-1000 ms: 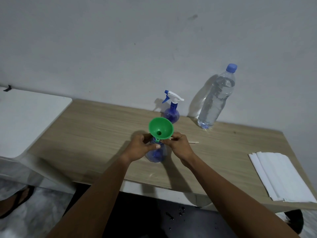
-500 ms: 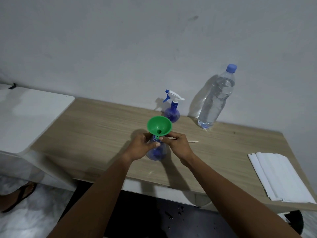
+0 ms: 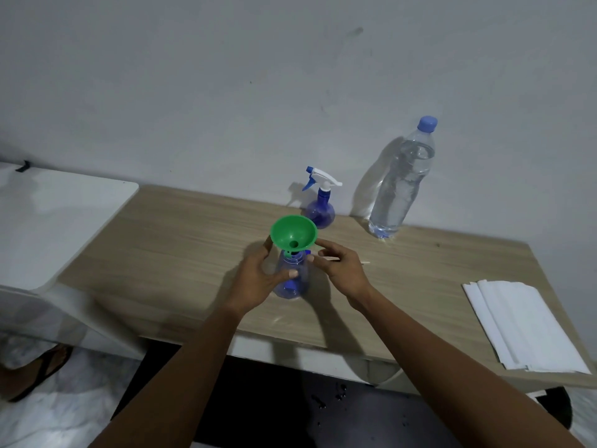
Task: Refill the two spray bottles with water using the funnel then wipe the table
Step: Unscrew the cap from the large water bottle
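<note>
- The wooden bench (image 3: 181, 253) runs along a pale wall, with a white surface (image 3: 48, 221) beside it at nine o'clock.
- A stack of white paper towels (image 3: 523, 324) lies flat near the bench's right end, at four o'clock from the funnel.
- A clear water bottle (image 3: 400, 182), blue cap on, stands upright by the wall at two o'clock.
- The left hand (image 3: 258, 279) — thumb across the front, fingers behind — has its grip closed round the open spray bottle (image 3: 292, 282), which stands near the bench's middle.
- The right hand (image 3: 345, 270) is at three o'clock of that bottle, fingers curled toward its neck; I cannot tell whether its grip holds anything.
- The capped spray bottle (image 3: 319, 208) stands by the wall at twelve o'clock.
- The green funnel (image 3: 293, 232) sits with its spout at the open spray bottle's neck.
</note>
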`<action>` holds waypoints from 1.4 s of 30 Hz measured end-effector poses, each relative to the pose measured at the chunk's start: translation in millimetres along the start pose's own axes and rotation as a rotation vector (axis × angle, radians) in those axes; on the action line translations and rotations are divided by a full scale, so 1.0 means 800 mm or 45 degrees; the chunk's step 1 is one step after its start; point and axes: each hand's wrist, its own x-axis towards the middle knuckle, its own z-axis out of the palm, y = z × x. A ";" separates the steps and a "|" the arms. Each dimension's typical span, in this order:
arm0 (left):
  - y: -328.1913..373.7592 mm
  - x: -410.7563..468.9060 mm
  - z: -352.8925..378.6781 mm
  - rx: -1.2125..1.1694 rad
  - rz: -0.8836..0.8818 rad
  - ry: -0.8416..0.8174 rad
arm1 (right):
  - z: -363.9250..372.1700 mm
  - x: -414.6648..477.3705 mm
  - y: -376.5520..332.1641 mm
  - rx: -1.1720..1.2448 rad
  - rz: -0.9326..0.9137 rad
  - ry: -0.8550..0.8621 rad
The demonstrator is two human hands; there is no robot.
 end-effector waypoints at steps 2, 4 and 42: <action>-0.010 -0.023 0.011 0.241 0.058 0.328 | -0.020 -0.002 0.004 -0.008 0.024 0.069; -0.020 -0.050 0.033 0.402 0.123 0.544 | -0.044 -0.006 0.007 -0.009 0.045 0.121; 0.237 0.176 0.236 0.045 0.361 -0.347 | -0.292 0.048 -0.206 -1.045 -0.541 0.360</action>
